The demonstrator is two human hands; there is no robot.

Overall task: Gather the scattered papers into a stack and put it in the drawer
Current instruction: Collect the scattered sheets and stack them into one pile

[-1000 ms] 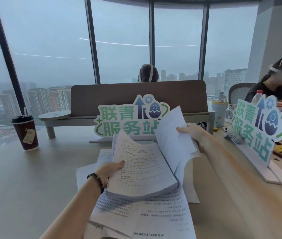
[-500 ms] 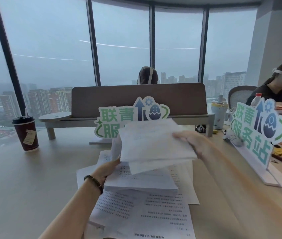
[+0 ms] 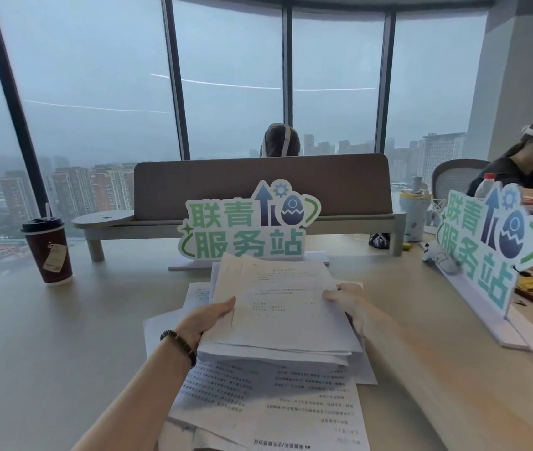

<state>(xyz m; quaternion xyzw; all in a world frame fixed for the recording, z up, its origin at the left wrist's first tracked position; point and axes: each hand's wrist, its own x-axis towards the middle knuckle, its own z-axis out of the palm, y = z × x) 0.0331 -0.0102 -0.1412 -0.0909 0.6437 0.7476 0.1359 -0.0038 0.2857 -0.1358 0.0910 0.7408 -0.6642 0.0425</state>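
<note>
The left hand (image 3: 208, 323) gripped the stack of papers (image 3: 278, 317) at its 9 o'clock edge, and the right hand (image 3: 348, 304) gripped it at 3 o'clock. The stack sat just above the loose sheets (image 3: 268, 405) still lying on the desk (image 3: 63, 353). The top pages looked crooked, so some might slide out if the stack tipped.

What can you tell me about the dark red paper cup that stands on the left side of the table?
The dark red paper cup stands upright on the pale wooden table, far left, near the window. It has a black plastic lid with a thin pale straw rising from it. A beige label is stuck on its side, slightly tilted, and a small logo sits above it; the print is too small to read. The base rim looks white. Neither hand touches it, and it stands apart from the papers.
</note>
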